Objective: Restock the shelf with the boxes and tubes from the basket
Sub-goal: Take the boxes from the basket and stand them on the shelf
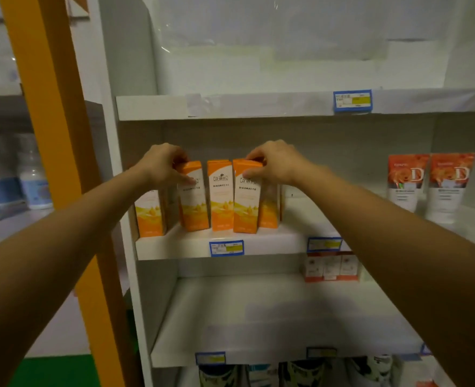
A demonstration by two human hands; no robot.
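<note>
Several tall orange-and-white boxes stand in a row on the middle shelf. My left hand grips the top of a tilted box second from the left. My right hand grips the top of the upright box toward the right of the row. One more box stands between them, one at the far left, and another partly hidden behind the right one. Two white tubes with orange labels stand at the shelf's right end. The basket is out of view.
The top shelf carries a blue price tag. Small red-and-white boxes sit at the back right of the lower shelf. An orange post rises at the left, with bottles on a neighbouring rack.
</note>
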